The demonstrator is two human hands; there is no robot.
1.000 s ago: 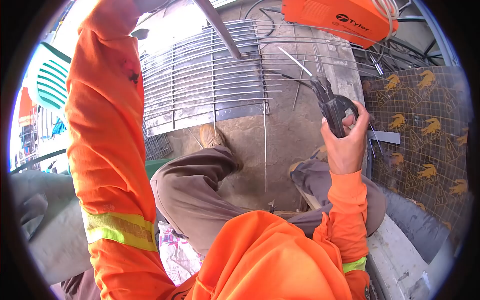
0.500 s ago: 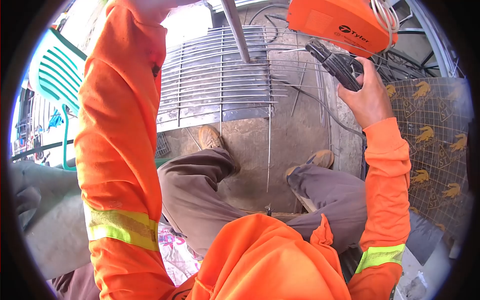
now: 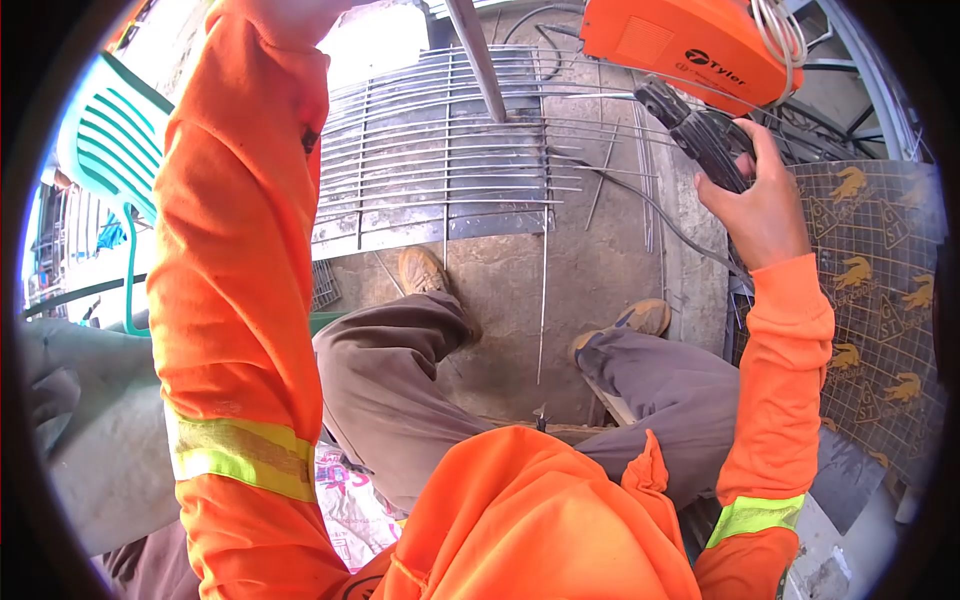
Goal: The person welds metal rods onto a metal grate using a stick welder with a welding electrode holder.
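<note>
My right hand [image 3: 758, 205] is wrapped round a black electrode holder [image 3: 695, 135], with a thin rod [image 3: 600, 96] pointing left from its jaw. Below and left of the rod lies a grid of thin metal bars [image 3: 450, 150] over a dark metal sheet. A grey metal bar [image 3: 476, 60] slants down onto the grid. At the top edge my left hand [image 3: 300, 18] is only partly visible; its fingers are cut off or washed out by glare.
An orange machine [image 3: 690, 50] with a coiled white cable stands at the top right. On the left is a green plastic chair [image 3: 115, 140]. Patterned board [image 3: 860, 300] lies on the right. A dark cable [image 3: 680, 235] crosses the floor. Grey-clothed legs of another person show at far left.
My right hand and the electrode holder have moved slightly right and down. The rod has shifted right with them. My left arm is almost unchanged.
</note>
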